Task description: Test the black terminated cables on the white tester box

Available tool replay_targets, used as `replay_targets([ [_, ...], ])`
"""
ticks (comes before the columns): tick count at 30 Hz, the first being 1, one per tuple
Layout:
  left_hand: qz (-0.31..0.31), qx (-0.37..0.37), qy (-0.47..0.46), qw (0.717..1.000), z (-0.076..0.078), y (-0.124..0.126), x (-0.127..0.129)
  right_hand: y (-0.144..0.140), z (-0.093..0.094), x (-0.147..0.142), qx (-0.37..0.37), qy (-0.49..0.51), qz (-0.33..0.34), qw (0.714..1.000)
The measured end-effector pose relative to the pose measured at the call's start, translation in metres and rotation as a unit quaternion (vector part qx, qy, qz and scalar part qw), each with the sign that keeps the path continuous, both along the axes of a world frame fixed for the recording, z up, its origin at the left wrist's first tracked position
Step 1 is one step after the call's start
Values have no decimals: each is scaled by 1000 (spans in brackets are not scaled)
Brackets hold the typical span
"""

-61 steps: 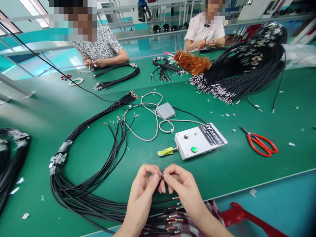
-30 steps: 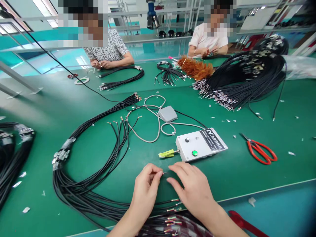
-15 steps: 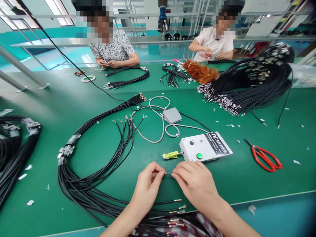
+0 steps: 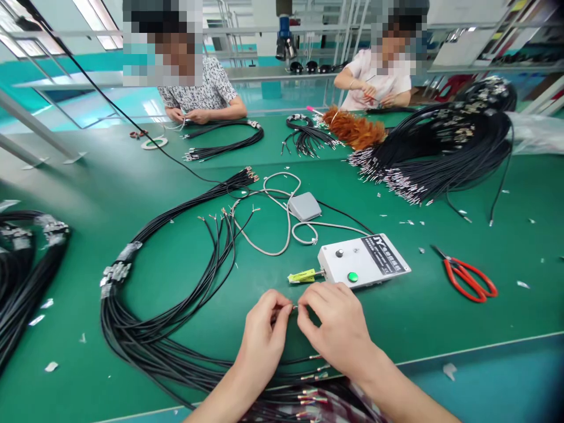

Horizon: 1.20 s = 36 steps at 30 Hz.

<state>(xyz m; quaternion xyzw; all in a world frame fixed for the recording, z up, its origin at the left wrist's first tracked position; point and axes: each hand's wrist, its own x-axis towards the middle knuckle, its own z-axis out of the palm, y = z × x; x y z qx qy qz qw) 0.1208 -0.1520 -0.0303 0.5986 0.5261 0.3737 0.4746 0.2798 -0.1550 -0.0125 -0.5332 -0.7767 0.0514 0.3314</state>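
My left hand [image 4: 264,329] is pinching a thin wire end [image 4: 295,307] over the green table [image 4: 445,317], just my side of the white box [image 4: 352,258]. Right hand's [image 4: 337,320] fingertips are right by it, honestly can't tell if they're gripping.

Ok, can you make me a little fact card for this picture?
Left hand: pinching a thin wire
Right hand: close to the left; grip unclear
White box: on the green table, with a green button
Red-handled cutters: on the table, right of the box
Black cables: taped bundle, mostly left of the hands
Across the table: two people
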Motion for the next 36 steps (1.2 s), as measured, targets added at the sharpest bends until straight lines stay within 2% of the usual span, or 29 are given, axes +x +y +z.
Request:
replay_targets([
  [3, 16, -31, -25, 999, -1, 6, -2, 5, 5, 14, 40, -13, -29, 999],
  [6, 17, -49, -36, 998, 0, 14, -3, 14, 6, 25, 67, -86, -2, 994],
  [9, 23, -52, -38, 998, 1, 20, -5, 23, 1, 26, 63, -169, 25, 983],
  [14, 25, -54, -33, 998, 3, 29, -6, 37, -4, 21, 47, -237, 16, 970],
  [21, 29, -34, -7, 999, 4, 40, -2, 51, 3, 23, 18, -247, 36, 968],
  [36, 31, 5, 65, 997, 6, 47, 7, 52, 8, 20, -16, -249, 41, 968],
])
